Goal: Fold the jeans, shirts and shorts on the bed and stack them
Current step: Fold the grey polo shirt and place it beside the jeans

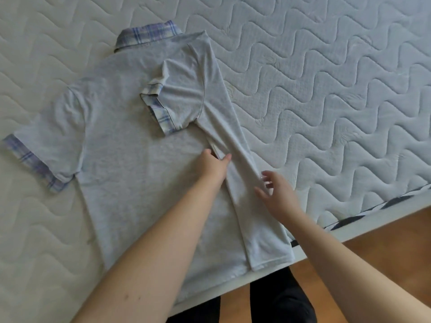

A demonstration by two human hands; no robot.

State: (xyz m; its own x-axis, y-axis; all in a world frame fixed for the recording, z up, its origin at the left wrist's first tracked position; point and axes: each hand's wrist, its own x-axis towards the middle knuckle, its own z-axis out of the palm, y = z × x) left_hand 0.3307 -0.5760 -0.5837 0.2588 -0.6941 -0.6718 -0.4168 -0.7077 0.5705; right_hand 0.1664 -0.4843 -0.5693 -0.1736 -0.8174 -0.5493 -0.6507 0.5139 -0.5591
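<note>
A light grey polo shirt [130, 145] with a purple plaid collar and plaid sleeve cuffs lies back-up on the mattress [326, 89]. Its right side is folded inward as a long strip, the right sleeve lying across the back. The left sleeve is spread flat toward the left. My left hand [213, 165] pinches the inner edge of the folded strip near the middle of the shirt. My right hand [276, 194] hovers at the strip's outer edge with fingers apart, holding nothing.
The white quilted mattress fills most of the view. Its front edge [363, 220] runs diagonally at the lower right, with a wooden floor [384, 248] beyond. My dark-clothed legs [279, 299] stand against the bed edge.
</note>
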